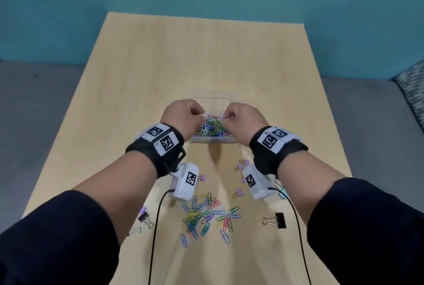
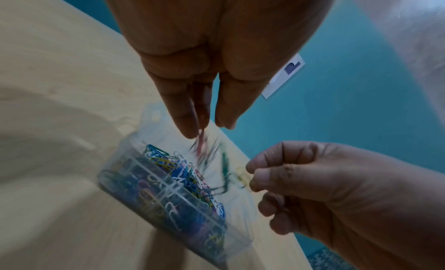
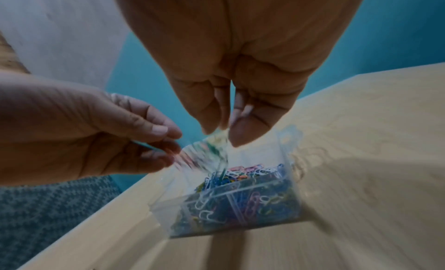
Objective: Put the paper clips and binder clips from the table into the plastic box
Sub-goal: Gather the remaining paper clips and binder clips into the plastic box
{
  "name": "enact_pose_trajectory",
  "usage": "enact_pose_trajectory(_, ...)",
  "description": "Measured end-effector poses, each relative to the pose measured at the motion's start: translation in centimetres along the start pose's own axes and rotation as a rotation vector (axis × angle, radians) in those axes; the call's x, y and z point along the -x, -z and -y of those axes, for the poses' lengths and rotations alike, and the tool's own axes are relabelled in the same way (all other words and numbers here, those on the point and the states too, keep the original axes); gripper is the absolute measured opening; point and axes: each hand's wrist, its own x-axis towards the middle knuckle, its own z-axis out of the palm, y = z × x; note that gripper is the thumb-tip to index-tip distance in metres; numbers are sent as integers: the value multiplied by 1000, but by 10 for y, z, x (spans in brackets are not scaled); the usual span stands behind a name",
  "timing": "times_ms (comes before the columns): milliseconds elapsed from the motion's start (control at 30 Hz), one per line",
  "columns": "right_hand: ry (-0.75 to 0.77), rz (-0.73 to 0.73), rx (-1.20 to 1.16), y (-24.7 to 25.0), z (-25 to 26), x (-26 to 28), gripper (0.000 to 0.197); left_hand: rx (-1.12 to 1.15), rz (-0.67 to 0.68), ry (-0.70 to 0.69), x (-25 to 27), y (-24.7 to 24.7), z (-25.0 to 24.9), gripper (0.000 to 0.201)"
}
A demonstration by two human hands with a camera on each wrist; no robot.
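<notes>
Clear plastic box sits mid-frame, already heaped with clips, so we hold both hands directly over it to drop straight in. Our left hand pinches blurred paper clips at its fingertips; our right hand pinches others. More paper clips and binder clips wait lower down.

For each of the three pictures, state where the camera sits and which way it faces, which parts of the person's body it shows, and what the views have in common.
Head: worn on the head, facing forward and down at the table; shows both forearms, left hand and right hand.
Left wrist: looks along the left hand's fingers down at the box; the right hand enters at lower right.
Right wrist: looks along the right hand's fingers at the box; the left hand enters at left.
Shared: all three show both hands above the box of paper clips.
</notes>
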Motion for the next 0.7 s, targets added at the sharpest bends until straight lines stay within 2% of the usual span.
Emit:
enact_pose_trajectory(133,43,-71,-10,-6,-18,36,18,-15,-60,-12,31,11,29,9)
enact_pose_trajectory(167,60,-59,-13,-12,-24,54,19,-54,-43,-16,49,12,37,9)
enact_pose_trajectory(233,74,68,5,-31,-35,96,22,-175,74,-6,90,7,55,10)
enact_pose_trajectory(333,61,301,60,-59,-48,165,41,-341,278,23,159,-10,86,41)
enact_pose_trajectory(400,45,357,125,-75,-54,200,59,-394,343,5,193,-23,105,61)
enact_pose_trajectory(467,49,332,205,-88,-57,216,74,-431,354,-36,210,-35,114,72)
enact_pose_trajectory(533,57,260,232,-96,-56,216,81,-418,293,-72,212,-44,115,75)
enact_pose_trajectory(700,91,151,176,-113,-41,191,68,-417,236,-128,189,-60,105,72)
